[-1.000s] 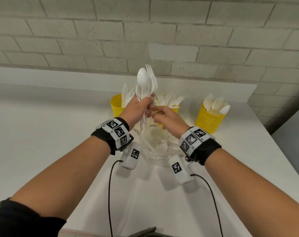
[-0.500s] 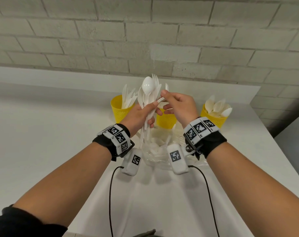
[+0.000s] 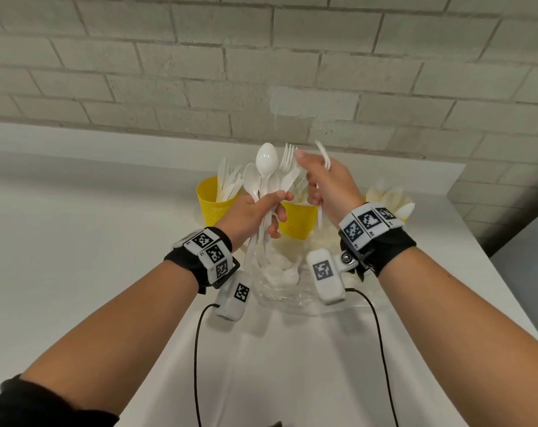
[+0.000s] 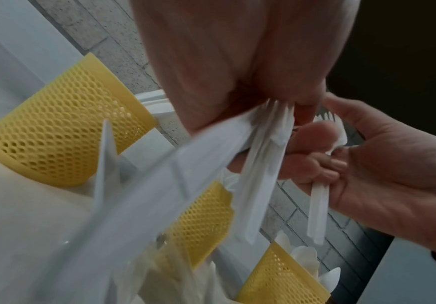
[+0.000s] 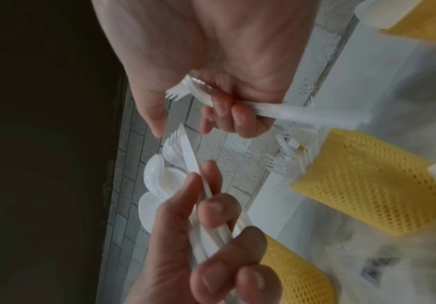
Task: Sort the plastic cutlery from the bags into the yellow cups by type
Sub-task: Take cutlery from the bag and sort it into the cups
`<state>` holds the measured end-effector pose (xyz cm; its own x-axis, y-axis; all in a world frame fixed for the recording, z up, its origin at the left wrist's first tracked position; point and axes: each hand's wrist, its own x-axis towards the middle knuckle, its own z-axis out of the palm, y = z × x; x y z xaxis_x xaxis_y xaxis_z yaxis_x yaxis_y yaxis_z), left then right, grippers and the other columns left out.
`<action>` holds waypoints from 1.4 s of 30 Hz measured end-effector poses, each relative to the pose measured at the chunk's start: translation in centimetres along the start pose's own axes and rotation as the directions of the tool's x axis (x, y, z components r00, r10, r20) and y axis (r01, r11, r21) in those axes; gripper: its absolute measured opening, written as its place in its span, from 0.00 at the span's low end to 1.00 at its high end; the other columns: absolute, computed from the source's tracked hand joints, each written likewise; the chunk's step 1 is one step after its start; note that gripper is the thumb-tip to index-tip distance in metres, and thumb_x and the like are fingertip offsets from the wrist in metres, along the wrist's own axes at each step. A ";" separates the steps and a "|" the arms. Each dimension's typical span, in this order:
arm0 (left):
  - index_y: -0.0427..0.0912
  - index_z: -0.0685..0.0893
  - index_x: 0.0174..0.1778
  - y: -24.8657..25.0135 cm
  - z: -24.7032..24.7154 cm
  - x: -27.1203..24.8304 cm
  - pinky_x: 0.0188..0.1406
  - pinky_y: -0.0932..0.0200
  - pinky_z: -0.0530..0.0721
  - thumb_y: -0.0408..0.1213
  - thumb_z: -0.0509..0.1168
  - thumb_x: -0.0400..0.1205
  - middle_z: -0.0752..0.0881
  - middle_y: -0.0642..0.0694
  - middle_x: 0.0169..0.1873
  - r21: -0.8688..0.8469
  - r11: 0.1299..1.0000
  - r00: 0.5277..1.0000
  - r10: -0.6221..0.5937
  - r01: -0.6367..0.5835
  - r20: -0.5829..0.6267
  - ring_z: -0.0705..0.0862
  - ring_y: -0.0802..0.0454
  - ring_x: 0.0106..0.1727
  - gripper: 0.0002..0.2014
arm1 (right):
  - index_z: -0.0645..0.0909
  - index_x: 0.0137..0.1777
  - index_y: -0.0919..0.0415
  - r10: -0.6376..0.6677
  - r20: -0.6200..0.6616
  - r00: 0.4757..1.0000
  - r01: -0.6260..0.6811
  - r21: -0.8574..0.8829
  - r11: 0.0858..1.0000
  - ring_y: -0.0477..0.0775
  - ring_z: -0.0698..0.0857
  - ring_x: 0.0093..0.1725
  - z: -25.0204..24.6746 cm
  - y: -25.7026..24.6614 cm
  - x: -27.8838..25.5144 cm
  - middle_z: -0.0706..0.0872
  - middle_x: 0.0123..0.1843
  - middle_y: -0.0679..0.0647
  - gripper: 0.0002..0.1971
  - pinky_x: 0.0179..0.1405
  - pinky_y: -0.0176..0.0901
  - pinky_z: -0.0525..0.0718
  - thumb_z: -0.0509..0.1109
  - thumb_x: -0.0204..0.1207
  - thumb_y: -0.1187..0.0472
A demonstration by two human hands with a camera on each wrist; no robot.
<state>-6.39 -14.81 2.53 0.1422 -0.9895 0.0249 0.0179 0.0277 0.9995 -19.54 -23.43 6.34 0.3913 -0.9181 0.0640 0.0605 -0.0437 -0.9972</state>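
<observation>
My left hand point(image 3: 272, 215) grips an upright bunch of white plastic cutlery point(image 3: 266, 174): spoons, forks and a knife. My right hand point(image 3: 318, 188) is just right of the bunch and grips a single fork point(image 3: 323, 155), tines up, with its handle hanging below the fist. The right wrist view shows that fork point(image 5: 276, 113) in curled fingers, and the left wrist view shows the bunch point(image 4: 258, 156). Three yellow mesh cups stand behind: the left cup point(image 3: 213, 208), the middle cup point(image 3: 297, 221) with forks, and the right cup point(image 4: 284, 277) with spoons.
A clear plastic bag point(image 3: 287, 292) with more white spoons lies on the white table point(image 3: 76, 241) under my hands. A brick wall point(image 3: 261, 72) rises right behind the cups. The table's right edge point(image 3: 477, 241) drops off beside the right cup. Cables trail from my wristbands.
My right hand rose from the handles to the tops of the bunch, took hold of one fork and drew it up and right, apart from the bunch. The left hand kept its grip.
</observation>
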 end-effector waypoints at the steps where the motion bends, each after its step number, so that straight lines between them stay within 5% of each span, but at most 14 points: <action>1: 0.35 0.84 0.57 0.0 0.0 0.1 0.30 0.54 0.85 0.42 0.60 0.86 0.82 0.47 0.29 0.002 1.000 1.000 -0.005 0.005 0.005 0.74 0.52 0.21 0.15 | 0.84 0.49 0.57 -0.004 0.026 1.000 0.004 -0.007 1.000 0.45 0.65 0.17 0.1 0.1 -0.1 0.69 0.20 0.45 0.10 0.19 0.38 0.64 0.74 0.74 0.52; 4: 0.38 0.86 0.58 -0.1 -0.2 0.2 0.31 0.54 0.85 0.43 0.61 0.86 0.82 0.48 0.29 0.018 0.999 0.999 -0.027 0.027 0.016 0.72 0.52 0.21 0.14 | 0.81 0.37 0.54 -0.034 -0.012 0.999 0.034 -0.004 0.999 0.43 0.64 0.16 -0.2 -0.7 0.0 0.69 0.19 0.46 0.06 0.17 0.35 0.63 0.73 0.74 0.58; 9: 0.39 0.86 0.57 -0.7 -1.2 0.4 0.26 0.58 0.81 0.40 0.60 0.86 0.79 0.48 0.25 0.011 1.000 0.997 -0.022 0.023 -0.080 0.70 0.53 0.20 0.12 | 0.70 0.41 0.52 -0.155 -0.258 0.953 0.191 0.120 0.974 0.41 0.63 0.16 -2.5 -4.2 1.7 0.67 0.26 0.50 0.08 0.13 0.33 0.60 0.60 0.83 0.61; 11: 0.40 0.85 0.55 -0.8 -1.5 0.5 0.26 0.59 0.80 0.39 0.60 0.86 0.77 0.48 0.25 -0.028 0.999 0.992 -0.018 0.014 -0.128 0.70 0.54 0.20 0.11 | 0.69 0.41 0.50 -0.220 -0.309 0.925 0.237 0.020 0.971 0.40 0.65 0.18 -3.3 -4.1 2.6 0.68 0.27 0.48 0.08 0.16 0.33 0.63 0.60 0.83 0.61; 15: 0.44 0.85 0.56 -0.6 -1.3 0.9 0.32 0.59 0.82 0.40 0.60 0.86 0.77 0.48 0.27 -0.065 0.998 0.990 0.006 -0.015 -0.139 0.72 0.54 0.24 0.10 | 0.75 0.49 0.57 -0.261 -0.220 0.940 0.167 -0.372 0.913 0.49 0.76 0.31 -2.6 -0.7 2.9 0.76 0.33 0.49 0.03 0.33 0.41 0.74 0.62 0.81 0.58; 18: 0.43 0.84 0.59 -0.5 -1.0 0.9 0.35 0.60 0.83 0.40 0.59 0.87 0.77 0.49 0.27 -0.055 0.998 0.991 0.025 -0.032 -0.130 0.73 0.55 0.25 0.11 | 0.79 0.54 0.64 -0.145 -0.083 0.986 0.070 -0.581 0.811 0.59 0.81 0.46 -2.4 2.4 2.7 0.84 0.47 0.60 0.11 0.45 0.43 0.73 0.63 0.81 0.57; 21: 0.43 0.85 0.57 -0.6 -1.0 1.0 0.37 0.57 0.83 0.41 0.60 0.86 0.78 0.49 0.27 -0.026 0.999 0.991 0.028 -0.032 -0.134 0.74 0.54 0.25 0.11 | 0.82 0.55 0.62 -0.029 0.003 1.000 0.022 -0.718 0.695 0.61 0.84 0.54 -2.6 3.9 2.5 0.87 0.53 0.59 0.12 0.47 0.42 0.74 0.68 0.77 0.55; 23: 0.46 0.86 0.56 -0.7 -1.2 1.0 0.40 0.55 0.82 0.42 0.61 0.86 0.80 0.50 0.27 -0.018 0.999 0.990 0.027 -0.030 -0.139 0.76 0.54 0.26 0.10 | 0.80 0.60 0.60 -0.028 -0.032 0.999 -0.002 -0.695 0.719 0.57 0.83 0.51 -2.6 3.5 2.6 0.85 0.52 0.56 0.16 0.46 0.40 0.74 0.70 0.75 0.54; 26: 0.49 0.85 0.55 -0.7 -1.5 1.1 0.43 0.55 0.79 0.43 0.60 0.86 0.82 0.50 0.29 0.023 0.999 0.989 0.039 -0.036 -0.145 0.80 0.52 0.29 0.10 | 0.75 0.62 0.66 -0.093 -0.158 0.983 -0.011 -0.559 0.829 0.56 0.78 0.41 -2.2 1.3 2.9 0.79 0.47 0.57 0.15 0.37 0.40 0.71 0.60 0.82 0.57; 28: 0.49 0.85 0.55 -0.8 -1.6 1.2 0.45 0.52 0.80 0.44 0.59 0.86 0.82 0.49 0.30 0.031 0.999 0.988 0.046 -0.042 -0.147 0.81 0.52 0.29 0.10 | 0.78 0.54 0.66 -0.158 -0.193 0.968 0.045 -0.491 0.870 0.55 0.76 0.40 -2.2 -0.2 3.2 0.78 0.46 0.57 0.14 0.42 0.41 0.70 0.54 0.85 0.57; 31: 0.47 0.85 0.56 -0.8 -1.6 1.3 0.49 0.45 0.82 0.43 0.60 0.86 0.82 0.49 0.28 -0.009 0.999 0.989 0.040 -0.042 -0.140 0.78 0.52 0.27 0.10 | 0.76 0.42 0.58 -0.269 -0.176 0.947 0.111 -0.608 0.786 0.54 0.70 0.50 -1.8 -1.1 3.4 0.74 0.49 0.56 0.15 0.54 0.46 0.66 0.52 0.85 0.55; 35: 0.47 0.86 0.56 -0.7 -1.4 1.3 0.49 0.46 0.84 0.42 0.60 0.86 0.82 0.49 0.28 -0.022 0.999 0.990 0.039 -0.043 -0.138 0.78 0.54 0.26 0.10 | 0.72 0.48 0.60 -0.225 -0.147 0.963 0.146 -0.418 0.897 0.53 0.76 0.45 -1.1 -0.7 3.7 0.78 0.47 0.55 0.12 0.41 0.41 0.74 0.53 0.86 0.53; 39: 0.46 0.85 0.56 -0.6 -1.3 1.3 0.47 0.46 0.82 0.42 0.60 0.86 0.82 0.49 0.29 -0.047 0.998 0.989 0.033 -0.041 -0.147 0.78 0.54 0.27 0.10 | 0.73 0.49 0.59 -0.172 -0.163 0.971 0.084 -0.444 0.892 0.63 0.83 0.43 -0.8 1.3 4.8 0.82 0.44 0.60 0.12 0.51 0.59 0.85 0.59 0.83 0.50; 42: 0.46 0.85 0.56 -0.4 -1.1 1.4 0.48 0.46 0.82 0.43 0.60 0.86 0.83 0.50 0.30 -0.055 0.998 0.988 0.027 -0.036 -0.152 0.79 0.55 0.27 0.10 | 0.76 0.53 0.61 -0.021 -0.115 0.993 -0.043 -0.526 0.850 0.65 0.85 0.45 -0.9 2.5 5.2 0.84 0.50 0.62 0.16 0.55 0.60 0.85 0.68 0.76 0.47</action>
<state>-5.12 -16.07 2.11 0.2911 -0.9555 0.0486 0.0674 0.0711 0.9952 -18.15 -28.64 4.10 0.2813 -0.9563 0.0801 -0.4480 -0.2047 -0.8703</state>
